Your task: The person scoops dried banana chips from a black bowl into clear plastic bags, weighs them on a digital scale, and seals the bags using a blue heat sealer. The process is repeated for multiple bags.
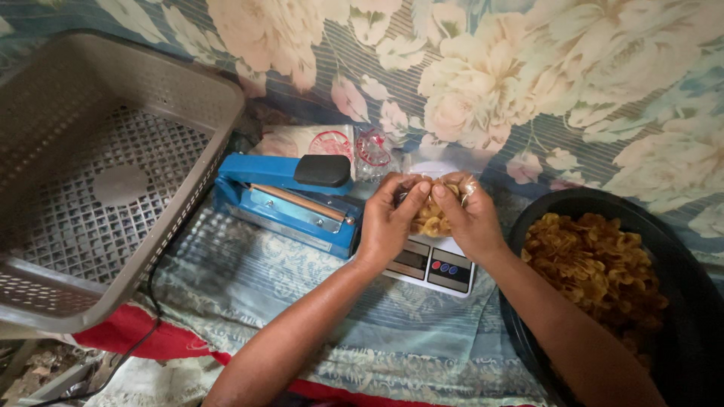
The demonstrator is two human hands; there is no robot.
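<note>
Grip: left hand [388, 222] and right hand [469, 218], both closed around one small clear plastic bag of yellow-brown fried chips [431, 215], fingertips pinching its top edge together from either side. The bag sits directly on the platform of the white digital kitchen scale [431, 265], between the two hands.

Progress, as judged: the bag is already filled and on the scale; its mouth appears gathered but not sealed. The blue hand-lever heat sealer with black handle [290, 197] stands just left of the scale, nothing in its bar. The large black round basin [682, 294] at right holds a deep heap of loose chips [596, 264], so much is left to bag. The grey perforated plastic basket [98, 173] at far left, tilted, holds no visible packets.

Count: hands, two; filled bags in hand, one; scales, one; sealers, one; basins, one; baskets, one. A stack of empty printed clear bags [328, 143] lies behind the sealer; number cannot be told. All rests on patterned floral cloth [249, 279].
</note>
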